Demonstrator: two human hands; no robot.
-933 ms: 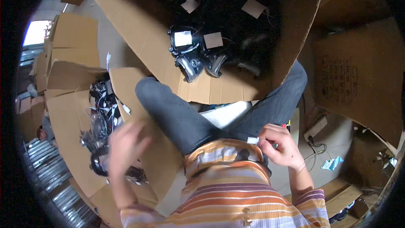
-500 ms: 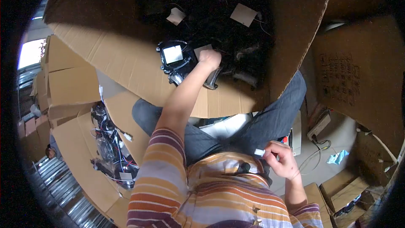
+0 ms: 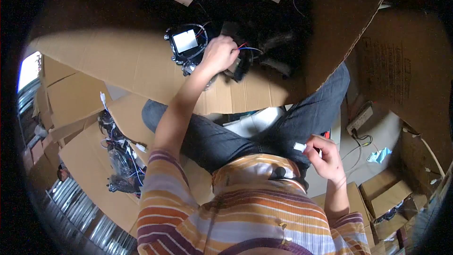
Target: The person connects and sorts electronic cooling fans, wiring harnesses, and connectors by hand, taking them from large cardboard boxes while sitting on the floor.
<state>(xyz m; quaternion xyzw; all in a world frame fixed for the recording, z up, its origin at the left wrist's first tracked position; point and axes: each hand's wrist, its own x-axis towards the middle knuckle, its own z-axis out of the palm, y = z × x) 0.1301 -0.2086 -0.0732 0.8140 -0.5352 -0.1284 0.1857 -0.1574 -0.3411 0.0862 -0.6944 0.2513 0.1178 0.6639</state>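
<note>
My left hand [image 3: 220, 54] reaches into the big cardboard box [image 3: 118, 61] in front of me. Its fingers are closed on thin red, blue and white wires [image 3: 249, 48], whose ends stick out past the fingertips. Just left of that hand lies a black part with a white label [image 3: 185, 41] and a loop of cable, its lower edge partly covered by my wrist. More dark parts, hard to make out in the shadow, lie beyond and to the right. Low on the right, near my lap, my right hand [image 3: 325, 158] pinches a small white plug connector [image 3: 299, 147] between thumb and finger.
Black parts with wires and white connectors [image 3: 120, 158] lie in another open carton on the left. A metal roller conveyor [image 3: 85, 212] runs at the lower left. On the right are a power strip [image 3: 361, 117], a blue-white wrapper [image 3: 379, 155] and small cartons [image 3: 391, 197].
My left hand has drawn slightly back and to the left, and coloured wires now show at its fingers. My right hand has risen a little with the white plug connector.
</note>
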